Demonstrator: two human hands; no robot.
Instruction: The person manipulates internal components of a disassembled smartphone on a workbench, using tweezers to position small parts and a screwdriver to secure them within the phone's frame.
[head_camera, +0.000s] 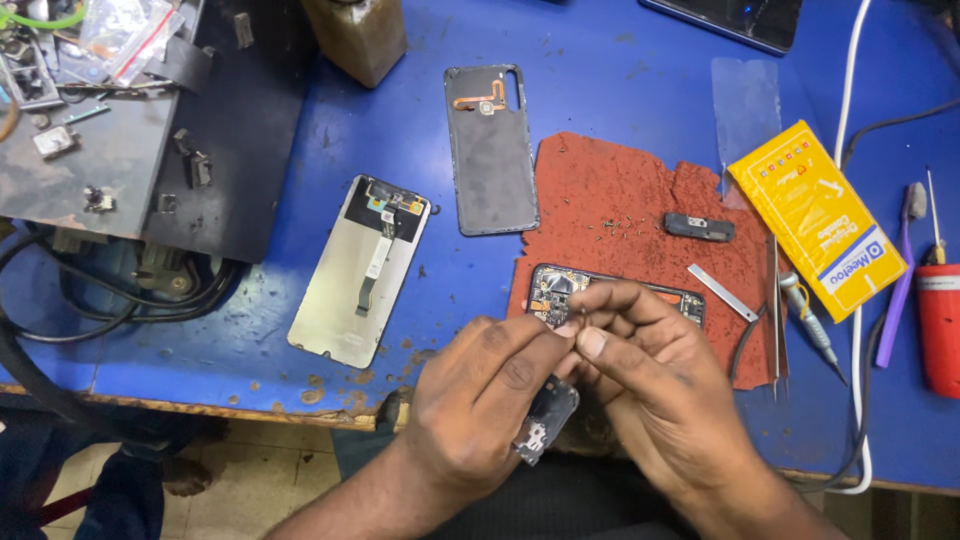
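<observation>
Two bare hands (560, 380), no rings, short trimmed nails, forearms uncovered, no sleeves

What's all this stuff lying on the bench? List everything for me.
phone back cover: 1, dark grey, upper middle of table
display panel: 1, silver, face down, left of mat
mat: 1, red-brown, centre
phone frame: 1, black, on mat, partly behind hands
small screws: several, on mat
yellow packet: 1, right
screwdriver: 1, beside packet
toothbrush: 1, purple, far right
small dark part: 1, at left hand
table: 1, blue
left hand: pinching
right hand: fingertips meet left's
</observation>
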